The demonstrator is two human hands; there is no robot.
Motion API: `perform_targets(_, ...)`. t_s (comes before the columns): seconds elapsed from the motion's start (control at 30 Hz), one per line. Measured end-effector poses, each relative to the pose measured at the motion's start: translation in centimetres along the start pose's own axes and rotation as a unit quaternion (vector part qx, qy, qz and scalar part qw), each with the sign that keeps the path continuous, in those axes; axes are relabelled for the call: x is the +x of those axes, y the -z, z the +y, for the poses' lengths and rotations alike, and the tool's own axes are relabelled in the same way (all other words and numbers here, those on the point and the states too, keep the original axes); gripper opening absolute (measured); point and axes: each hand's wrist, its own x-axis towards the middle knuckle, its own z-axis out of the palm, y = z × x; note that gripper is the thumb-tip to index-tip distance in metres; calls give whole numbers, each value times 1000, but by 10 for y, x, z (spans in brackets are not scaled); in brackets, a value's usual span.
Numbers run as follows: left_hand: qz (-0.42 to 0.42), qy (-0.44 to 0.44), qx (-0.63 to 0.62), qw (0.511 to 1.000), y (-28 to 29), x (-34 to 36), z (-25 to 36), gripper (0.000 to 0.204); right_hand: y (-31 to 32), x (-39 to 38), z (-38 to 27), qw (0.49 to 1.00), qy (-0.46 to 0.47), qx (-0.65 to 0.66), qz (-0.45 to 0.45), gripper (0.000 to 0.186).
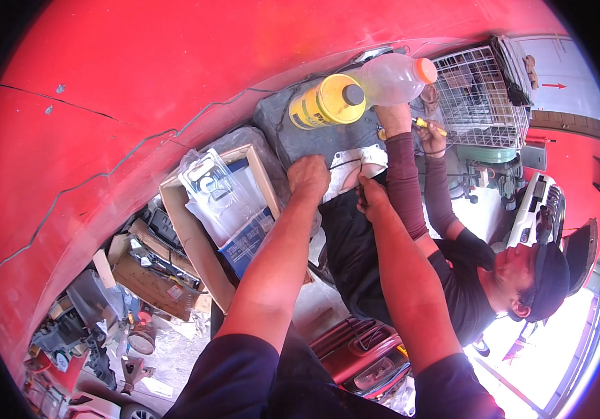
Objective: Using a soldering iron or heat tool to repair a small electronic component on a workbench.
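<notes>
Left hand [308, 174]: fingers clamped on dark rod [345, 164] | Right hand [372, 194]: fingers' grip, cannot tell | I'd brace white part [349, 155] firmly

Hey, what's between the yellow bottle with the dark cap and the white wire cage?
Mainly a clear plastic bottle, its orange cap toward the wire cage and its body beside the yellow bottle, in the head view.
</notes>
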Motion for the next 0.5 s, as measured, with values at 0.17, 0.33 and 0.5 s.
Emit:
perform_targets(0.17, 2, 0, -1, 1000, 0, 0, 0, 23, 0, 1, 1, 1000, 2, 5, -3, 27)
perform_targets(0.33, 1, 0, -1, 1000, 0, 1, -1, 23, -1, -1, 0, 1000, 4, 5, -6, 27)
perform_targets(0.5, 4, 1, -7, 1000, 0, 0, 0, 23, -1, -1, -1, 1000, -1, 4, 2, 27)
